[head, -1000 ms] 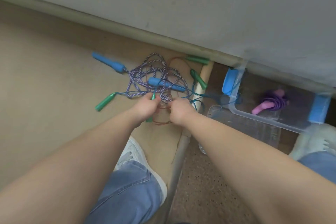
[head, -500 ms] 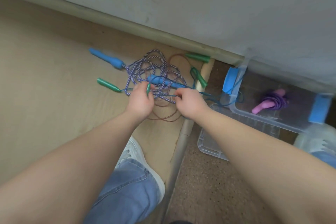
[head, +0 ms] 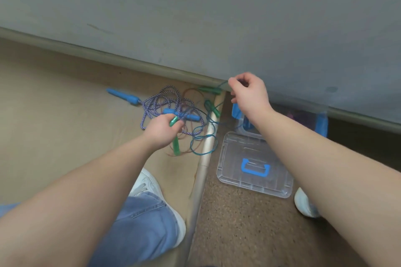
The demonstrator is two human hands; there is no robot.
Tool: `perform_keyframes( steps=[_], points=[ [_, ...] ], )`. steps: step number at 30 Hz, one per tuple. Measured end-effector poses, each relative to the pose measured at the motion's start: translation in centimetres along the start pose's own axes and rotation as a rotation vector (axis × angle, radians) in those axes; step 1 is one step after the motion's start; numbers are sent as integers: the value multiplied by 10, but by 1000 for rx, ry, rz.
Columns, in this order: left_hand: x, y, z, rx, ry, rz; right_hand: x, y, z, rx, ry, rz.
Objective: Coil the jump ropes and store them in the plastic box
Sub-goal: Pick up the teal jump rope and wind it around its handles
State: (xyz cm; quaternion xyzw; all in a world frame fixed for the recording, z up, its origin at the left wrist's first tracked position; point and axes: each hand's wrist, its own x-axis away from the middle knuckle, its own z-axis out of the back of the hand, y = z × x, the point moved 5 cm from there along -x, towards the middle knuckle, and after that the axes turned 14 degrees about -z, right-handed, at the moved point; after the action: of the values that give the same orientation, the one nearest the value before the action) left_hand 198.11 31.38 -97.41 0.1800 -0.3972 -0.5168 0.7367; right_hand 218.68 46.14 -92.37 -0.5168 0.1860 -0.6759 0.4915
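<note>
A tangle of jump ropes lies on the tan floor by the wall: a purple-and-white braided rope (head: pixel 165 102) with blue handles (head: pixel 123 96), and thin teal cord (head: pixel 202 144) with green handles (head: pixel 209 90). My left hand (head: pixel 162 131) grips green handles (head: pixel 176 147) over the tangle. My right hand (head: pixel 249 93) is raised to the right and pinches the thin teal cord, which runs down to the pile. The clear plastic box (head: pixel 321 123) with blue latches sits behind my right forearm, mostly hidden, with something purple inside.
The box's clear lid (head: pixel 253 165) with a blue handle lies on the speckled floor. A pale threshold strip (head: pixel 206 151) divides the two floors. A grey wall (head: pixel 195 17) runs across the back. My shoes (head: pixel 149 182) and jeans are below.
My right hand rose up and to the right, drawing the teal cord out of the pile. My left hand now holds green handles. The view shifted, so the lid shows fully.
</note>
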Motion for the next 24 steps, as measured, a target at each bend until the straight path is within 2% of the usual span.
perform_keyframes(
  steps=[3,5,7,10,12,14,16,19,24],
  points=[
    [10,28,7,205,39,-3,14,3,8,139,21,-41],
    [17,46,9,407,67,40,30,6,7,184,-27,-75],
    [22,63,10,539,74,57,57,7,0,179,-219,-156],
    [32,91,9,703,84,67,104,15,-10,352,-604,-249],
    [39,108,7,775,100,77,128,20,-8,374,-703,-255],
    [47,122,6,752,113,81,140,18,1,305,-673,-241],
    [57,134,7,732,127,108,144,13,17,215,-561,-231],
    [72,157,10,821,159,127,151,3,45,73,-432,-223],
    [103,215,13,939,79,83,181,-21,74,19,-446,-163]
  ],
)
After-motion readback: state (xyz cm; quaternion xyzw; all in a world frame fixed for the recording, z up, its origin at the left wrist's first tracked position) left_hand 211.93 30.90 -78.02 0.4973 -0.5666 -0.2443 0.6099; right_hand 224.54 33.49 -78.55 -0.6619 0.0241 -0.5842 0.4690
